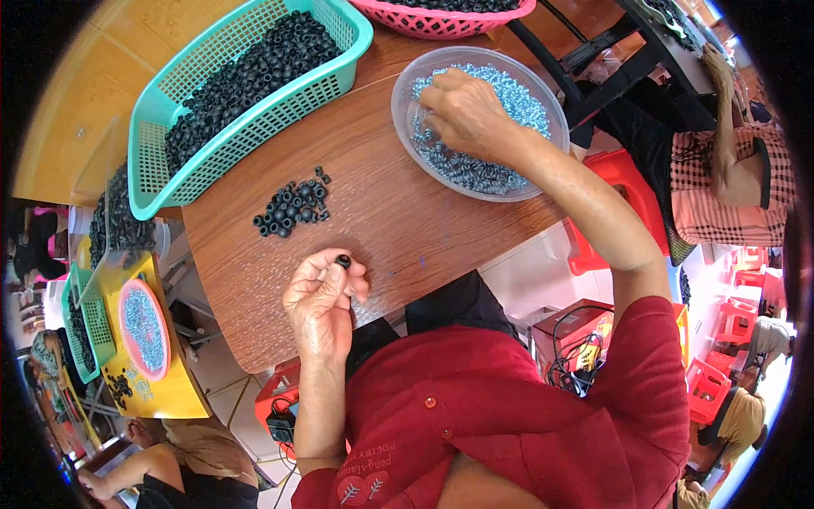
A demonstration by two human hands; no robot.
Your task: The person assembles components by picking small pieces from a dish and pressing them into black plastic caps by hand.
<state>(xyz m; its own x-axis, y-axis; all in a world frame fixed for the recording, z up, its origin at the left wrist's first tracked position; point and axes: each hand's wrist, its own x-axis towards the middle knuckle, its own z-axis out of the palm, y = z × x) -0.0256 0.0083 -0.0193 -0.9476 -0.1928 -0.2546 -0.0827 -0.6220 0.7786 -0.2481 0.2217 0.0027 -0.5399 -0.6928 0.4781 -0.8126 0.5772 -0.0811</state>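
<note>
My left hand (324, 299) is closed in a pinch above the near part of the wooden table (373, 204). Between its thumb and fingers sits a small round black plastic part (342, 261) with a hole in its top. Up and to the right, my right hand (465, 109) reaches into a clear round plastic bowl (405, 136) of small shiny metal springs (519, 106). Its fingers are bent down among the springs, and whatever they grip is hidden. A loose pile of similar black parts (295, 204) lies on the table beyond my left hand.
At the far left of the table stands a turquoise basket (246, 127) full of black parts. A pink basket (441, 21) is behind it to the right. On the left, a yellow table (182, 373) bears a pink bowl (166, 339). Other people sit nearby at both sides.
</note>
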